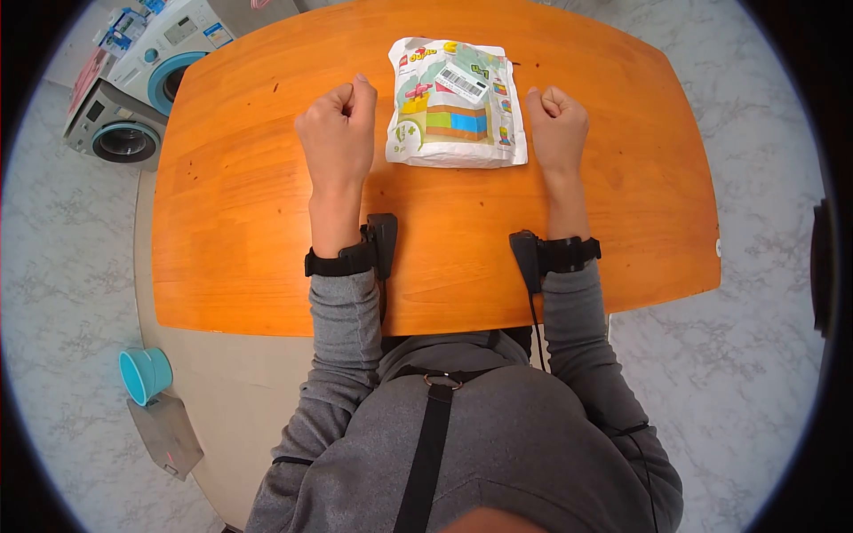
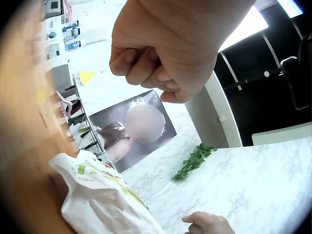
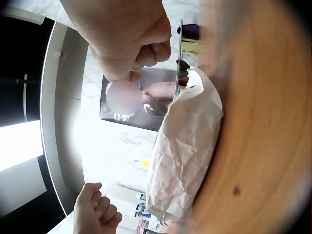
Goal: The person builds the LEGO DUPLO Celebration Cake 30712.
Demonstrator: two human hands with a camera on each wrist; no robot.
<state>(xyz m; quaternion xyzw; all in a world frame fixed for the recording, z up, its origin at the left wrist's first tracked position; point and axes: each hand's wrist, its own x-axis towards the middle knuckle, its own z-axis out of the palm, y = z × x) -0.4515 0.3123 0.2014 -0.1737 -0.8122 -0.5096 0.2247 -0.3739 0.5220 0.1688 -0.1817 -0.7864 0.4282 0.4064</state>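
A white printed bag (image 1: 455, 107) with colourful toy-brick pictures and a barcode sticker lies on the wooden table, between the two hands. The left hand (image 1: 338, 133) is a fist just left of the bag, its thumb along the top of the curled fingers. To the bag's right, the right hand (image 1: 560, 129) is curled into a fist too. Neither fist holds anything. In the left wrist view the left fist (image 2: 165, 46) hangs above the crumpled bag (image 2: 100, 195). The right wrist view has the right fist (image 3: 129, 36) near the bag's upper end.
The orange wooden table (image 1: 240, 213) has a curved edge. Washing machines (image 1: 124, 133) stand beyond its far left side. A turquoise bucket (image 1: 146, 375) sits on a grey box (image 1: 169, 435) at the lower left. Dark straps with wrist cameras (image 1: 380, 240) circle both forearms.
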